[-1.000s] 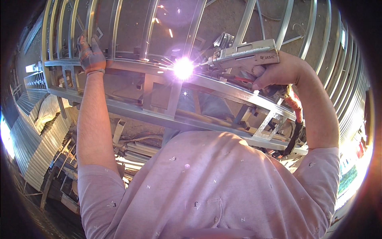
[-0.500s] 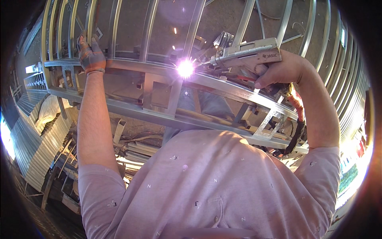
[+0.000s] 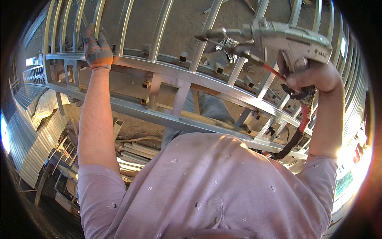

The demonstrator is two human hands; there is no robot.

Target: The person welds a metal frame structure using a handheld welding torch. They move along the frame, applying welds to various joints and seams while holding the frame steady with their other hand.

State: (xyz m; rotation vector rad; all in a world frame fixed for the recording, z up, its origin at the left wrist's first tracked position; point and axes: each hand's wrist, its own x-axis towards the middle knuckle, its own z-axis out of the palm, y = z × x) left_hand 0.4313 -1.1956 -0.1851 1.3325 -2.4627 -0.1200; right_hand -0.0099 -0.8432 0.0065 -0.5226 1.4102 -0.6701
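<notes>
My right hand point(image 3: 314, 77) is wrapped round the handle of a grey welding gun point(image 3: 292, 38). The gun's dark, narrow tip points left, raised off the metal, with no arc at it. A thin wire guide with a red section runs under the nozzle, and a red and black cable point(image 3: 304, 115) hangs from the handle. On the left, my gloved left hand point(image 3: 98, 53) lies on the shiny upper rail point(image 3: 135, 63) of a metal frame. Its fingers are stretched out and apart beside an upright bar point(image 3: 99, 18). The glove is grey and orange.
A lower rail point(image 3: 139, 112) runs nearer my body, joined to the upper one by short flat posts point(image 3: 181, 97). Several long bars extend away from the upper rail. Corrugated sheets point(image 3: 30, 131) and a pale sack point(image 3: 49, 105) lie at left; stacked lengths point(image 3: 137, 153) lie below the frame.
The bright welding arc at the upper rail has gone out. My right hand has lifted the gun up and to the right, away from the rail. My left hand stays on the rail.
</notes>
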